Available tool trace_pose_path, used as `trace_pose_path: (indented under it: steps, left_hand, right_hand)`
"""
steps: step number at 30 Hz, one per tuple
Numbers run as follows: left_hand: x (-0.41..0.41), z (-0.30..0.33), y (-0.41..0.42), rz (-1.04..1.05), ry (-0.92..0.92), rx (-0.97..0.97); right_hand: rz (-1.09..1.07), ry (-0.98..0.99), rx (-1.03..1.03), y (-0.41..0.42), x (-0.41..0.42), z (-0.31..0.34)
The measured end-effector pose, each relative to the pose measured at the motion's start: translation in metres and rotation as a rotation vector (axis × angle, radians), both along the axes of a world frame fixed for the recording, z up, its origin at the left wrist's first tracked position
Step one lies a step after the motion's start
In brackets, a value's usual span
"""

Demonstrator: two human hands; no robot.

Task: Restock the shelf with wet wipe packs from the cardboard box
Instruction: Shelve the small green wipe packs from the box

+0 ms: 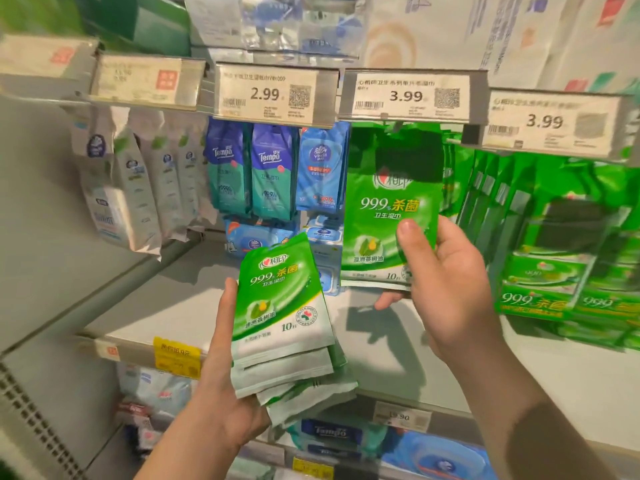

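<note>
At nine o'clock, white wipe packs [138,188] hang in a row from hooks under blurred price tags. Toward eleven o'clock, dark blue Tempo packs [251,171] hang under a 2.99 price label [273,93], with a lighter blue pack [320,168] just to their right. Low at seven o'clock, the left hand [225,386] grips a fanned stack of green wet wipe packs [284,313], thumb along the stack's left edge and fingers curled underneath; the stack tilts slightly right above the white shelf [180,306]. At the centre, toward one o'clock, a single green pack [381,209] is upright below a 3.99 label [408,97]; whether it already hangs on its hook cannot be told. The right hand [450,282] pinches its lower right corner, thumb on the front, fingers behind. At three o'clock, more green packs [554,244] hang crowded together under a second 3.99 label [550,123].
</note>
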State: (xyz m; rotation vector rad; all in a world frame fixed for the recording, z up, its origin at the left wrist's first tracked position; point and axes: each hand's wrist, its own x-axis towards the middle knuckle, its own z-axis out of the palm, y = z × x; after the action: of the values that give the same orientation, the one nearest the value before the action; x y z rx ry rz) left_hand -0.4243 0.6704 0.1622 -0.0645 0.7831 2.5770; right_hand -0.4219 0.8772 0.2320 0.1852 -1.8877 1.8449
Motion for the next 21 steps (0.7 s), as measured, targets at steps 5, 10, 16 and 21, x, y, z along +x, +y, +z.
trace_pose_path:
  steps: [5, 10, 16, 21]
  left_hand:
    - [-0.004, -0.004, 0.002, 0.052, 0.016, -0.013]
    - [-0.012, -0.002, 0.001, 0.056, 0.031, -0.010]
    - [-0.029, 0.004, -0.011, -0.024, 0.030, 0.001]
    - [-0.042, 0.007, -0.016, -0.062, 0.043, 0.001]
  right_hand:
    - [-0.005, 0.000, 0.042, 0.001, -0.008, -0.016]
    - [-0.106, -0.027, 0.102, 0.003, -0.028, -0.013]
    - [-0.220, -0.143, 0.107, 0.008, -0.066, -0.007]
    - [-0.335, -0.175, 0.143, 0.001, -0.088, -0.007]
